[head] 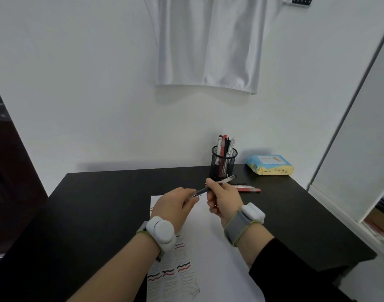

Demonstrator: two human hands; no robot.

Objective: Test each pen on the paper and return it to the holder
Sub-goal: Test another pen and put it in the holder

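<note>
Black desk (104,203), with paper (210,253) at the near centre bearing rows of wavy test strokes. Mesh holder (224,162) stands at the far edge, several pens upright in it; loose pens (245,188) lie just right of its base. Right hand (224,200) grips the pen (217,184) mid-barrel, fingers curled round it; left hand (174,207) pinches its near end above the paper. The pen is probably light, rigid and smooth, so best held at the barrel.

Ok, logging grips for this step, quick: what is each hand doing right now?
Left hand: pinches the front end of the pen.
Right hand: grips the same pen further back, above the paper.
</note>
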